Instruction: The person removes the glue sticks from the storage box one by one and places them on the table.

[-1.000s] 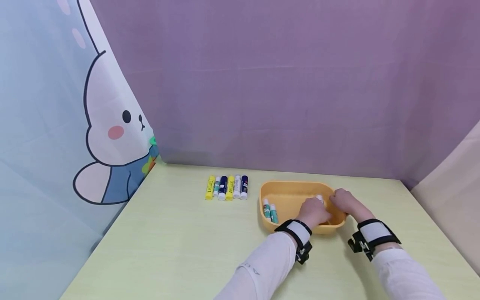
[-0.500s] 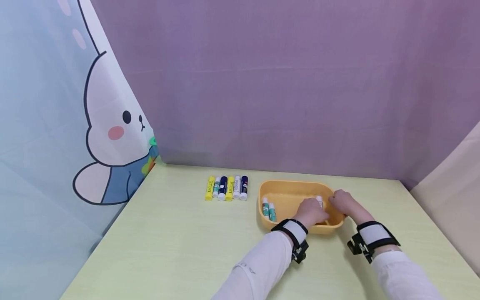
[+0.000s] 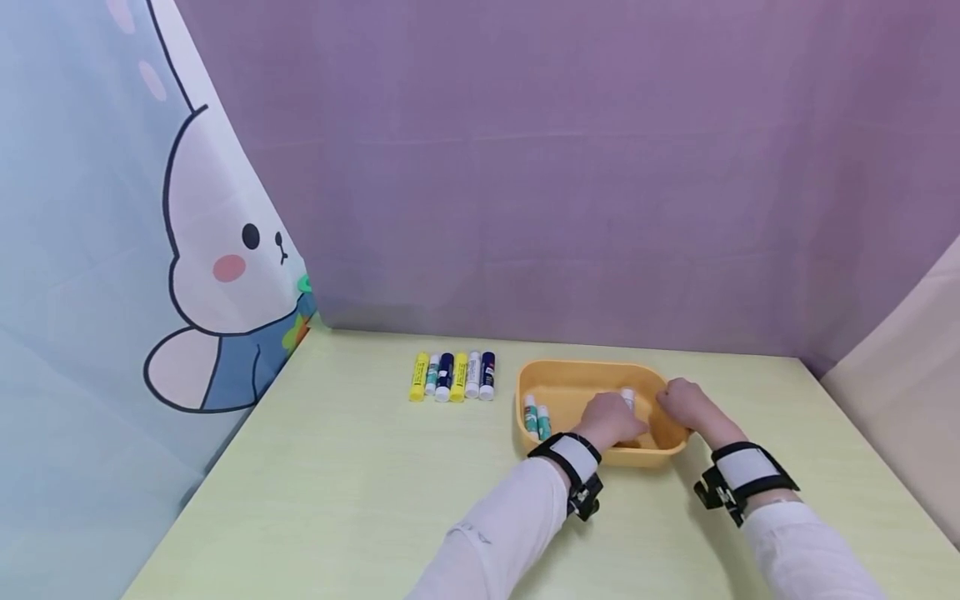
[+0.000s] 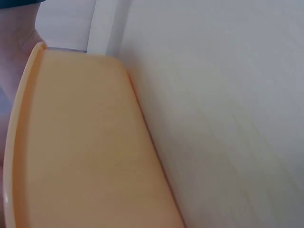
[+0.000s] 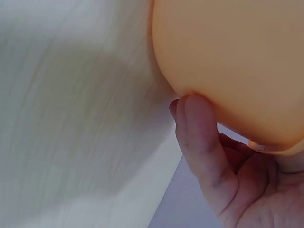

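In the head view, my left hand [image 3: 611,418] reaches into the yellow-orange plastic basket [image 3: 577,372] and grips a glue stick [image 3: 628,397], whose white end shows beyond the fingers. The rest of that stick is hidden by the hand. My right hand [image 3: 688,403] holds the basket's right rim. From the right wrist, curled fingers [image 5: 202,126] press against the basket's outer wall [image 5: 237,61]. Two green-and-white glue sticks, a left one [image 3: 531,417] and a right one [image 3: 543,423], lean side by side at the basket's left end. The left wrist view shows mostly the outer basket wall [image 4: 90,137].
Left of the basket, several glue sticks lie in a row on the pale table [image 3: 337,467], among them a yellow one [image 3: 418,377] and a dark blue one [image 3: 487,377]. A purple curtain [image 3: 555,183] hangs behind the table's far edge.
My left hand has slid left inside the basket, carrying the white-ended glue stick. My right hand has stayed on the rim.
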The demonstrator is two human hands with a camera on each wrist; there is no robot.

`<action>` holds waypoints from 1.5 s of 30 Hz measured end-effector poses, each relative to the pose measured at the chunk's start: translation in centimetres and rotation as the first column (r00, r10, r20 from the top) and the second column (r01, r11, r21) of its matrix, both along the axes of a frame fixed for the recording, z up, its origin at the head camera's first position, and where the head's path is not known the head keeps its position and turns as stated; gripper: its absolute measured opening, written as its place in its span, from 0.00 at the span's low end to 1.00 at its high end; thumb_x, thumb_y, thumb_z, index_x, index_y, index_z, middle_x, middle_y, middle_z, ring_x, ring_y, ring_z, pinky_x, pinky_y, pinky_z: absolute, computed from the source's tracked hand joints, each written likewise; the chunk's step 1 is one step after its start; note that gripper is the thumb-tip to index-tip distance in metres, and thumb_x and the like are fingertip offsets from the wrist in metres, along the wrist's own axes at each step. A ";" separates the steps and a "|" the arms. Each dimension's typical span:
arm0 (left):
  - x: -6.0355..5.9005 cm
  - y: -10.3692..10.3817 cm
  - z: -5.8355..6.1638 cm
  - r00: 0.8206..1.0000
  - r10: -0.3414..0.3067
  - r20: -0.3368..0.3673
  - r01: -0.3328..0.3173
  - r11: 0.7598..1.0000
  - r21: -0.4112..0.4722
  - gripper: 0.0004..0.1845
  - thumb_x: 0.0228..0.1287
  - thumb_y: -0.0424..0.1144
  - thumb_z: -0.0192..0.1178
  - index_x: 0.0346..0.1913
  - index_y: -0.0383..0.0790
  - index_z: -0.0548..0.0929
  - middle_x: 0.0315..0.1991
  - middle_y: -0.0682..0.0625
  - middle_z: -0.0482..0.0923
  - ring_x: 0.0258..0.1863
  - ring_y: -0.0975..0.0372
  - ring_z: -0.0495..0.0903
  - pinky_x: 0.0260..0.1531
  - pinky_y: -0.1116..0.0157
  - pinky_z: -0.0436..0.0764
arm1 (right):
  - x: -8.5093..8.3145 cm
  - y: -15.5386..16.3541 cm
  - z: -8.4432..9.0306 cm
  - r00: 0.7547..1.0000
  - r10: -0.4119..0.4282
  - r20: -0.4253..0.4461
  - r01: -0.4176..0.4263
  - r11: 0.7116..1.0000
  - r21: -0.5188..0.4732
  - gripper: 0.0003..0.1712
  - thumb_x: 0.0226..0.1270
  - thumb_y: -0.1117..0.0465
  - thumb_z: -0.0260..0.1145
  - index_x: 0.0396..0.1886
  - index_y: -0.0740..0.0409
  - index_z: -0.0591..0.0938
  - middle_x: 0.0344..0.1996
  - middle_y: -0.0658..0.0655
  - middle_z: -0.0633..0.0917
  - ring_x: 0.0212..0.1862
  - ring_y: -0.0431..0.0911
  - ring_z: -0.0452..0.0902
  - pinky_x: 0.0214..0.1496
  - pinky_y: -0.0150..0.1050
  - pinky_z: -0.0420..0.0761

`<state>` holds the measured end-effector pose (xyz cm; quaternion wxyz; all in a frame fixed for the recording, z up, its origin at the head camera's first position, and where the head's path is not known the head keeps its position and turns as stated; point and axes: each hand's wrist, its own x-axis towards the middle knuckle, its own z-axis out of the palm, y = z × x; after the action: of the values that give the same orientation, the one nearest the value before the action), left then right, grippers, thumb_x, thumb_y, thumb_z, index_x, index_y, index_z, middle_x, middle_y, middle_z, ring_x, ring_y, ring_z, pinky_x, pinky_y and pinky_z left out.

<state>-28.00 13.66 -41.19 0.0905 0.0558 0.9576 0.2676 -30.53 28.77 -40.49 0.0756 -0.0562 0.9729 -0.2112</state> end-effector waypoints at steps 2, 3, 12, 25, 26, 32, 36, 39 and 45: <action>-0.1 -0.4 0.1 1.000 0.006 0.018 -0.006 1.000 0.020 0.18 0.52 0.52 0.66 0.30 0.40 0.78 0.26 0.52 0.73 0.22 0.63 0.70 0.22 0.70 0.69 | 0.0 -0.1 0.0 1.000 -0.011 0.015 0.012 1.000 -0.008 0.13 0.62 0.66 0.45 0.24 0.71 0.71 0.18 0.61 0.73 0.14 0.45 0.72 0.15 0.36 0.75; -0.1 -0.7 0.2 1.000 0.005 0.025 -0.006 1.000 0.031 0.18 0.53 0.52 0.66 0.30 0.40 0.78 0.25 0.52 0.73 0.21 0.62 0.70 0.21 0.70 0.69 | 0.0 -0.1 0.0 1.000 -0.014 0.020 0.014 1.000 -0.010 0.13 0.62 0.66 0.45 0.25 0.71 0.71 0.18 0.61 0.73 0.14 0.45 0.72 0.15 0.36 0.75; -0.2 -2.6 1.4 0.999 0.009 0.047 -0.015 0.992 0.126 0.16 0.54 0.49 0.66 0.23 0.42 0.75 0.18 0.52 0.73 0.12 0.62 0.72 0.13 0.69 0.71 | 0.0 -0.1 0.0 0.999 -0.024 0.031 0.023 1.000 0.011 0.15 0.64 0.66 0.44 0.27 0.73 0.71 0.19 0.61 0.73 0.16 0.46 0.73 0.16 0.36 0.75; -0.4 -6.8 4.7 1.000 -0.019 -0.006 0.020 0.976 0.218 0.16 0.53 0.50 0.64 0.26 0.41 0.76 0.08 0.53 0.69 0.04 0.64 0.66 0.05 0.69 0.62 | 0.0 -0.2 0.0 1.000 -0.006 0.018 0.006 1.000 0.003 0.15 0.64 0.66 0.43 0.26 0.73 0.71 0.18 0.61 0.72 0.14 0.45 0.73 0.15 0.36 0.76; -0.3 -7.1 5.0 1.000 -0.024 -0.014 0.026 0.973 0.228 0.16 0.53 0.50 0.64 0.27 0.41 0.76 0.09 0.53 0.69 0.04 0.64 0.66 0.05 0.69 0.63 | 0.0 -0.2 0.0 1.000 -0.009 0.022 0.008 1.000 0.001 0.15 0.64 0.66 0.43 0.26 0.73 0.71 0.18 0.61 0.73 0.14 0.45 0.73 0.15 0.36 0.76; 0.9 -8.6 7.3 1.000 -0.023 0.002 0.021 0.961 0.274 0.16 0.54 0.49 0.64 0.33 0.40 0.75 0.17 0.51 0.72 0.07 0.63 0.68 0.05 0.69 0.65 | 0.0 0.0 0.0 0.999 -0.026 0.041 0.026 1.000 -0.004 0.15 0.65 0.65 0.42 0.29 0.74 0.71 0.20 0.63 0.73 0.14 0.46 0.74 0.15 0.37 0.77; 1.7 -9.5 8.7 0.999 -0.030 -0.029 0.036 0.968 0.249 0.17 0.54 0.50 0.64 0.35 0.40 0.74 0.21 0.50 0.75 0.09 0.62 0.71 0.07 0.68 0.70 | -0.1 0.0 0.0 0.998 -0.034 0.053 0.034 0.999 -0.001 0.15 0.65 0.65 0.42 0.29 0.74 0.71 0.20 0.63 0.74 0.14 0.46 0.74 0.15 0.37 0.77; 2.2 -10.4 9.5 0.997 -0.044 -0.065 0.059 0.969 0.239 0.17 0.56 0.51 0.63 0.35 0.39 0.75 0.23 0.49 0.76 0.12 0.62 0.72 0.10 0.68 0.71 | -0.1 0.0 -0.1 0.998 -0.037 0.051 0.036 0.999 0.007 0.15 0.65 0.65 0.43 0.29 0.74 0.71 0.20 0.63 0.74 0.14 0.46 0.74 0.15 0.37 0.77; 3.1 -12.9 10.4 0.995 -0.029 -0.092 0.052 0.965 0.257 0.17 0.56 0.48 0.62 0.40 0.38 0.76 0.25 0.48 0.77 0.14 0.62 0.72 0.10 0.69 0.70 | -0.1 0.0 -0.3 0.999 -0.032 0.031 0.032 0.999 0.004 0.15 0.64 0.65 0.43 0.28 0.74 0.71 0.20 0.63 0.74 0.15 0.46 0.74 0.15 0.37 0.77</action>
<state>-24.92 0.77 -30.84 0.0458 0.0985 0.9161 0.3860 -30.68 28.77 -40.76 0.0872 -0.0370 0.9728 -0.2114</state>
